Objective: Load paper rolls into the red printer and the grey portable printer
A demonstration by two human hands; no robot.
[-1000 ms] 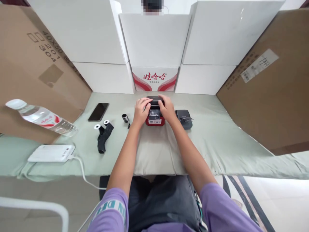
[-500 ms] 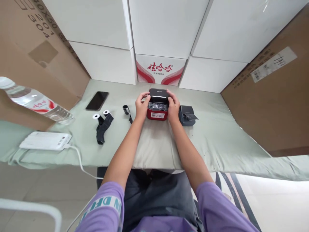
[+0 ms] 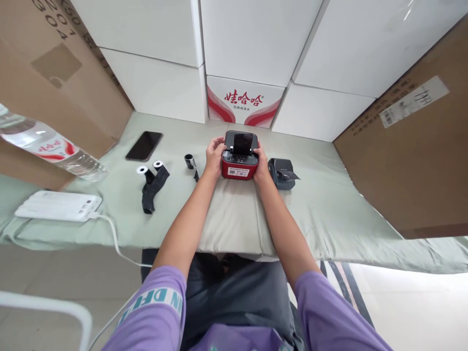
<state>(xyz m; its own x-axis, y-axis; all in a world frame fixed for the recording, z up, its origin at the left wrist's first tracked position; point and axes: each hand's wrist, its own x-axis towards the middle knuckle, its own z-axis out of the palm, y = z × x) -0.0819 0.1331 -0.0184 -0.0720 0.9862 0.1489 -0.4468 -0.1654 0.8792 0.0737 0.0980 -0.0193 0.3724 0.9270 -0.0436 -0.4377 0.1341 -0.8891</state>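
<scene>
thumbs on top and fingers wrapped round both sides, left hand (image 3: 214, 155) and right hand (image 3: 260, 161) grip the printer (image 3: 239, 161); i press its lid evenly.

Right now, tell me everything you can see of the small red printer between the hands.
The red printer is a small boxy device, apparently plastic: red body, dark top with a glossy black lid, white label on its front. It sits upright on the pale green cloth. The left hand and right hand clasp its sides.

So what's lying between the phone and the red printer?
Head view: a small black roll lies between the phone and the red printer, near the left hand.
</scene>
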